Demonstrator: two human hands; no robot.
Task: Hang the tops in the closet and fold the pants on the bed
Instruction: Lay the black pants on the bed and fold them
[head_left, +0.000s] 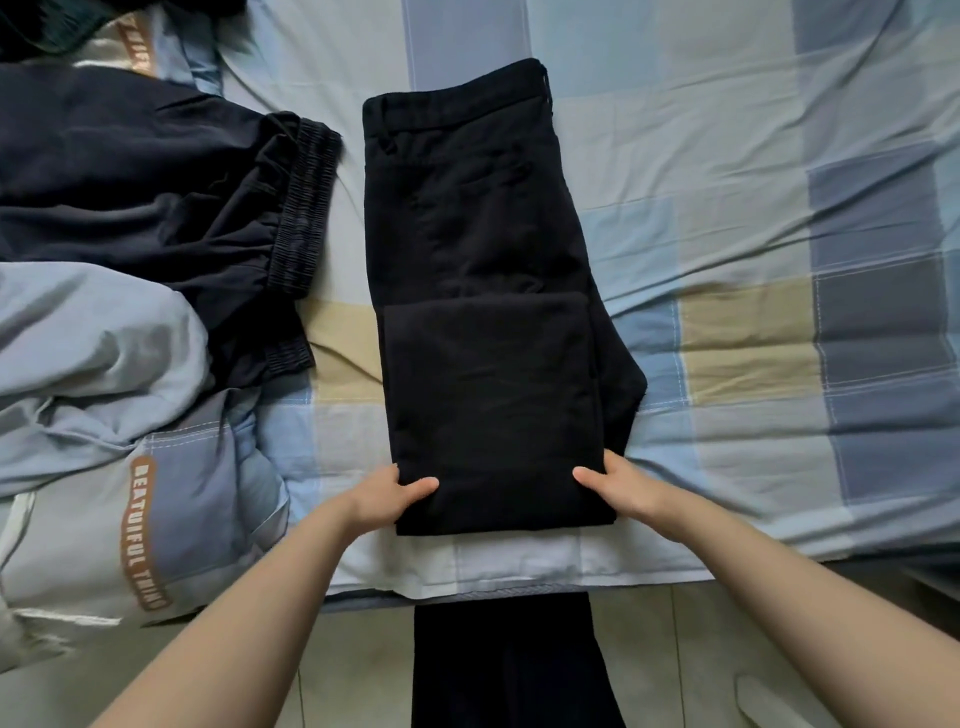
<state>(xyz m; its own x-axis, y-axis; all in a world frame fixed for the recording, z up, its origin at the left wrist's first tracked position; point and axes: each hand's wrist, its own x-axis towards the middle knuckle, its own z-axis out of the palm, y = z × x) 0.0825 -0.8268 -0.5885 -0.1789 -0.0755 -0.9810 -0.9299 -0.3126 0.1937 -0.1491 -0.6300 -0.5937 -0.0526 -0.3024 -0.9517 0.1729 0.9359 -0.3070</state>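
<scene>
A bed with a blue, grey and tan checked sheet. A rumpled quilt and a dark jacket lie at left. Black pants, legs folded up, lie at centre. The left hand and right hand grasp the near fold's corners, thumbs on top.

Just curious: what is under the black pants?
Under the black pants lies the checked bedsheet. Both hands' fingers slip beneath the folded end; what they touch there is hidden.

Rumpled quilt with brown lettered strip, heaped at left of the grips; pale tiled floor below them.
</scene>
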